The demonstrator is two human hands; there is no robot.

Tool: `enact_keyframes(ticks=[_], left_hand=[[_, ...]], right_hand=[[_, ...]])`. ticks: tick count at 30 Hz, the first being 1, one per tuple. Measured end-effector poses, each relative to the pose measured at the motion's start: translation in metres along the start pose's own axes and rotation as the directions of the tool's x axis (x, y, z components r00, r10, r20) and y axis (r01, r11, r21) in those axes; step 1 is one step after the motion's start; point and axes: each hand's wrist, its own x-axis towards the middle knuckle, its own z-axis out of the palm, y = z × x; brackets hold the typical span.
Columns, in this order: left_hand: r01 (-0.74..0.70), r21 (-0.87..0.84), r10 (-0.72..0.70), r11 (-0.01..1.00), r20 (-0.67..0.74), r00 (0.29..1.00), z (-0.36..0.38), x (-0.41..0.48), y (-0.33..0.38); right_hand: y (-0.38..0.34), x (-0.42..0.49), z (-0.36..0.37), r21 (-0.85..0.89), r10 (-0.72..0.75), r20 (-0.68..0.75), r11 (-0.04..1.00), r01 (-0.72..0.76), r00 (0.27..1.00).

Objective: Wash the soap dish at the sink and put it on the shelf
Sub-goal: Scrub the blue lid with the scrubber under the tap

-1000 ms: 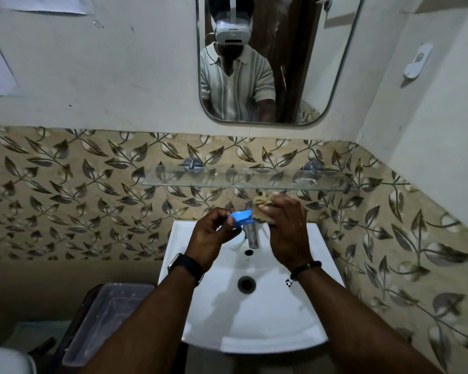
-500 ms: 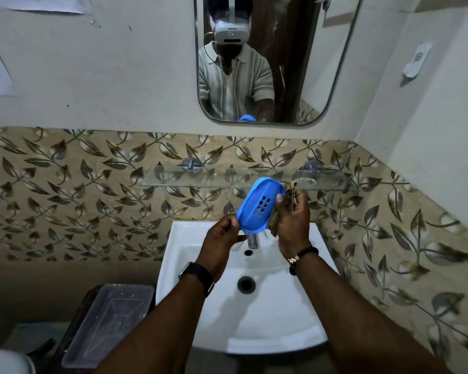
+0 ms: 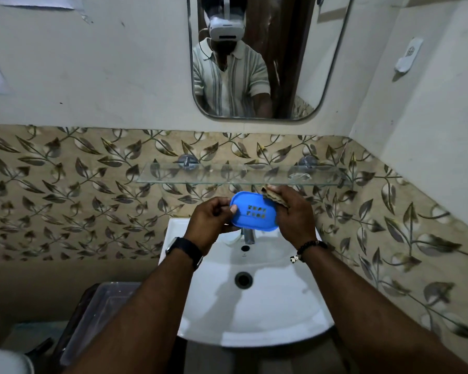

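Note:
A blue oval soap dish (image 3: 254, 211) with drain slots is held flat above the tap (image 3: 248, 235) of the white sink (image 3: 254, 314). My left hand (image 3: 210, 220) pinches its left rim, thumb on top. My right hand (image 3: 292, 211) holds a brownish scrubbing pad (image 3: 274, 197) against the dish's right end. The glass shelf (image 3: 238, 174) runs along the wall just above both hands.
A mirror (image 3: 257, 58) hangs above the shelf. A clear plastic bin (image 3: 103, 317) stands on a dark stand left of the sink. A white holder (image 3: 408, 58) is fixed to the right wall, which closes in the corner.
The dish was low near the tap, then tilted up on edge; now it lies flat with its slots facing up. Both hands have shifted slightly lower.

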Motion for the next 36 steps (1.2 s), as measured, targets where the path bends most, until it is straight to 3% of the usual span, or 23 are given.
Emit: enact_keyframes(ticks=[2,6,10,14,19,23,27,30,33,36], left_hand=[[0.037,-0.106,-0.042,0.994,-0.046,0.998,0.003,-0.004,-0.007],[0.103,-0.235,-0.122,0.967,-0.070,0.990,0.015,-0.011,-0.020],[0.135,-0.312,-0.181,0.940,-0.124,0.976,0.020,-0.014,-0.032],[0.111,-0.367,-0.185,0.924,-0.174,0.967,0.017,-0.017,-0.041],[0.099,-0.406,-0.177,0.908,-0.159,0.971,0.018,-0.019,-0.042],[0.102,-0.415,-0.185,0.904,-0.164,0.969,0.019,-0.018,-0.037],[0.075,-0.368,-0.150,0.927,-0.181,0.972,0.008,-0.020,-0.038],[0.035,-0.351,-0.118,0.936,-0.217,0.969,0.003,-0.023,-0.036],[0.009,-0.356,-0.106,0.935,-0.255,0.961,0.004,-0.026,-0.035],[-0.006,-0.393,-0.113,0.919,-0.277,0.954,0.008,-0.025,-0.033]], right_hand=[[-0.003,-0.009,0.004,-0.029,0.033,-0.059,0.999,-0.034,0.998],[-0.007,-0.028,0.019,-0.324,-0.019,-0.174,0.945,-0.039,0.985],[-0.008,-0.037,0.024,-0.562,-0.208,-0.140,0.822,0.096,0.968],[-0.013,-0.040,0.028,-0.573,-0.353,-0.094,0.784,0.239,0.931],[-0.013,-0.045,0.030,-0.549,-0.506,0.080,0.697,0.462,0.859],[-0.022,-0.056,0.051,-0.380,-0.455,0.146,0.794,0.474,0.878],[-0.009,-0.041,0.034,-0.450,-0.502,0.220,0.708,0.544,0.836],[-0.001,-0.023,0.014,-0.566,-0.276,0.161,0.761,0.318,0.948],[-0.011,-0.027,0.016,-0.575,-0.175,0.153,0.785,0.231,0.973],[-0.035,-0.046,0.035,-0.453,-0.137,0.135,0.872,0.185,0.981]])
